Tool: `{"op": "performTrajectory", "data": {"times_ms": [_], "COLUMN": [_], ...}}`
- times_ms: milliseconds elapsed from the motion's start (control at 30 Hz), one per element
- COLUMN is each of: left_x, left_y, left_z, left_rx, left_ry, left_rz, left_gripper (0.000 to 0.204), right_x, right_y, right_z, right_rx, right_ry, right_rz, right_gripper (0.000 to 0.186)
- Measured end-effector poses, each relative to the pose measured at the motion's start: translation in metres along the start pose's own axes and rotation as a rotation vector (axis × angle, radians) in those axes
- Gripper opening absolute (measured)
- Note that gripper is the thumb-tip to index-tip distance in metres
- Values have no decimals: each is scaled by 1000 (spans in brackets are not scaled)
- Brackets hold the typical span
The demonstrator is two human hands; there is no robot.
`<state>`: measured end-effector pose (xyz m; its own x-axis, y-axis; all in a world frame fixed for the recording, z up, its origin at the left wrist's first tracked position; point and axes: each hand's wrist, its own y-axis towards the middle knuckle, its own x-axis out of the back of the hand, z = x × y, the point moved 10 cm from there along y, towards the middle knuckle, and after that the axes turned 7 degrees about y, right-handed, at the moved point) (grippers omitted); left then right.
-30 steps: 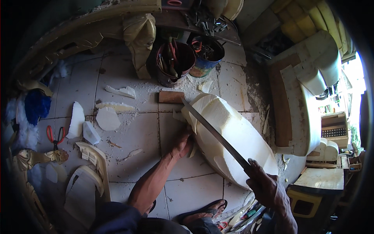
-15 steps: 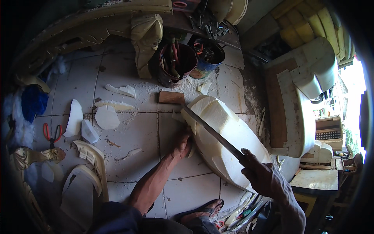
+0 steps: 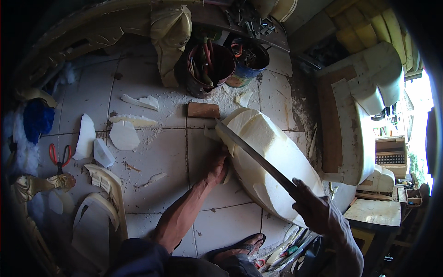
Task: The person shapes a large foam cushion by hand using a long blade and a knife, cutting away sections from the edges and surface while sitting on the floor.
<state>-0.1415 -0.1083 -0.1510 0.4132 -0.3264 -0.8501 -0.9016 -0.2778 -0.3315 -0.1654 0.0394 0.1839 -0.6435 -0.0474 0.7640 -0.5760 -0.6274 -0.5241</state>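
A big cream-white foam block (image 3: 270, 152) with rounded, pared sides stands tilted on the tiles in front of me. My right hand (image 3: 316, 205) is closed round the near end of a long, narrow, dark-grey knife blade (image 3: 260, 159); its handle is hidden in the fist. The blade lies slantwise along the upper face of the foam, its tip at the far left edge. My left hand (image 3: 218, 167) grips the left side of the block, with its fingers partly out of sight behind the edge.
A reddish-brown wood block (image 3: 203, 110) lies just beyond the foam. Behind it are two tool buckets (image 3: 210, 69). Foam offcuts (image 3: 124, 135) and red-handled scissors (image 3: 60, 157) lie to the left. A foam-padded seat frame (image 3: 339, 129) stands at right.
My right hand has drawn the knife a little right and back across the foam. The left hand keeps its hold in nearly the same place.
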Motion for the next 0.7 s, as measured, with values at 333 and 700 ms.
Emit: {"op": "performTrajectory", "data": {"times_ms": [333, 700], "left_x": [-3, 14], "left_y": [-3, -36], "left_z": [-11, -52], "left_rx": [-78, -203], "left_ry": [18, 422], "left_rz": [49, -273], "left_gripper": [61, 37], "right_x": [-17, -45], "right_y": [21, 36], "right_z": [12, 20], "right_rx": [43, 14], "right_ry": [-7, -94], "right_rz": [-33, -36], "right_gripper": [63, 63]}}
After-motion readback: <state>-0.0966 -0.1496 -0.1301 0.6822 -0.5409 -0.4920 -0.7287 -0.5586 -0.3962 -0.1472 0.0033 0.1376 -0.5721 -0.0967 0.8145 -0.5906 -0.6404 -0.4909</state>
